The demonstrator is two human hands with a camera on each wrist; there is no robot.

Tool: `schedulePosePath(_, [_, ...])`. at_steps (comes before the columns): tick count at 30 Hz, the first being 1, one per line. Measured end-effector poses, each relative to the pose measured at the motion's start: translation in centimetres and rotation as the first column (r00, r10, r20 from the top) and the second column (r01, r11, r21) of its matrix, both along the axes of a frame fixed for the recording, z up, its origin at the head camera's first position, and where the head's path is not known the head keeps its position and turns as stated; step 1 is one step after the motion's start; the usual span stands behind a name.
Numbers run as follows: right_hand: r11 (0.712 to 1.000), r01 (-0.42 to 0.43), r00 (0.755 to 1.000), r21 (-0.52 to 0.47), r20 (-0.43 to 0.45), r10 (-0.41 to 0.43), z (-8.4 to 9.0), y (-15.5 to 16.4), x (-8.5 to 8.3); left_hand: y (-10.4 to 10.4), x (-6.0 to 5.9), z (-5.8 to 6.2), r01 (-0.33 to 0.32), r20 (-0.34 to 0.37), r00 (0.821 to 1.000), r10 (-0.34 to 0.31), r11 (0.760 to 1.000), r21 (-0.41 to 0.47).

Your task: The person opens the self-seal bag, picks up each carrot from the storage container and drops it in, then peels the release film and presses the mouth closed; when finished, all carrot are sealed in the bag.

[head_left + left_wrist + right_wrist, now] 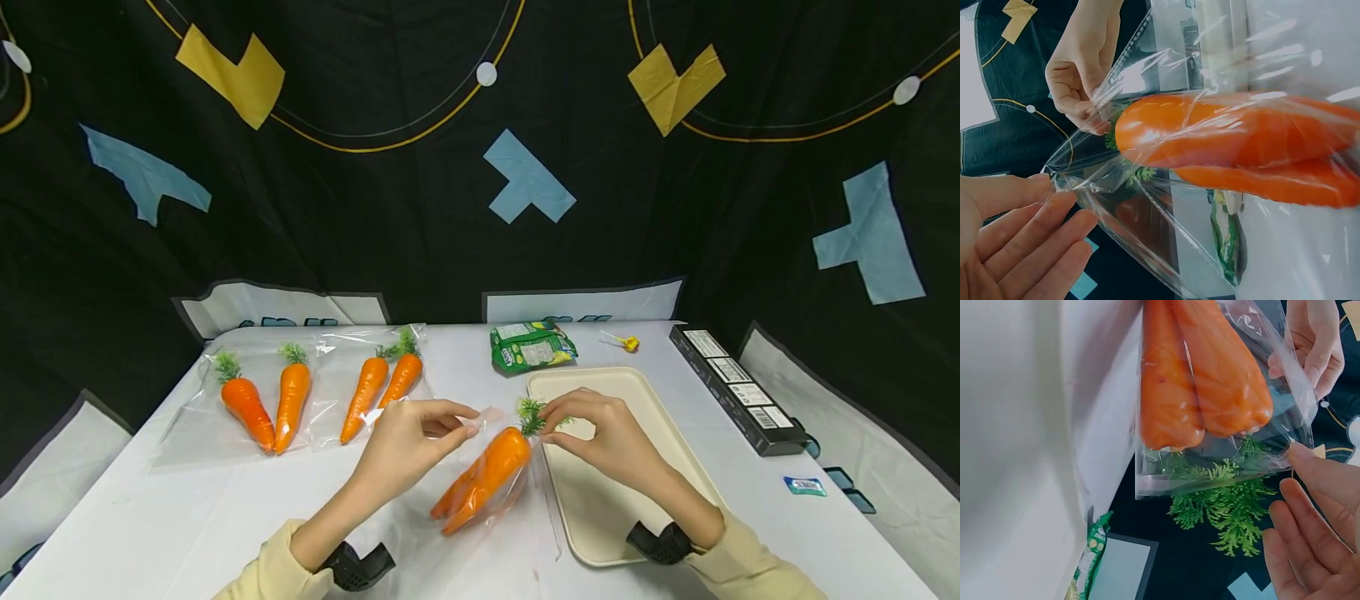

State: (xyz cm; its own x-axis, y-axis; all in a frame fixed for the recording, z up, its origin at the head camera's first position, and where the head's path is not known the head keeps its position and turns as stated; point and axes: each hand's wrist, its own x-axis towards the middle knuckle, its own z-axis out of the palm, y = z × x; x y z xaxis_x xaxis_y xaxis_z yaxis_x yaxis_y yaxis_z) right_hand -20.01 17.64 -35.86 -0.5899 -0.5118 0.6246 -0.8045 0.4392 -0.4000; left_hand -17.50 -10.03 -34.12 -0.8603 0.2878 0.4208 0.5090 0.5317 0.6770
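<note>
While the left hand (408, 437) and right hand (600, 433) pinch opposite edges of the clear bag's (491, 487) mouth, the 2 toy carrots (483, 479) sit inside near the tabletop's front edge, so sealing likely calls for pressing those edges together.

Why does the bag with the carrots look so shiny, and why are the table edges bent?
In the left wrist view, light bounces off the clear bag as white streaks across the carrots. In the right wrist view, the tray is so close that it blurs into a pale smear. In the head view, the wide lens curves the table and stretches the corners.
</note>
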Motion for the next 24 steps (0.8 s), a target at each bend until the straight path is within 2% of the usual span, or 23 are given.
schedulePosePath(9, [0.998,0.01,1.0,-0.069,-0.022,-0.012,1.3,-0.6,-0.8,-0.4,-0.1,0.2,0.003,0.022,1.0,-0.004,0.999,0.044])
schedulePosePath(16, [0.993,-0.01,0.999,-0.116,-0.038,0.006,2.2,-1.2,-1.3,-0.8,-0.6,0.1,0.0,0.076,0.997,-0.008,0.995,0.096])
schedulePosePath(24, [0.991,-0.022,1.0,-0.13,-0.017,0.02,2.6,-1.2,-1.3,-0.9,-1.1,-0.5,-0.017,0.103,0.995,0.009,0.996,0.083])
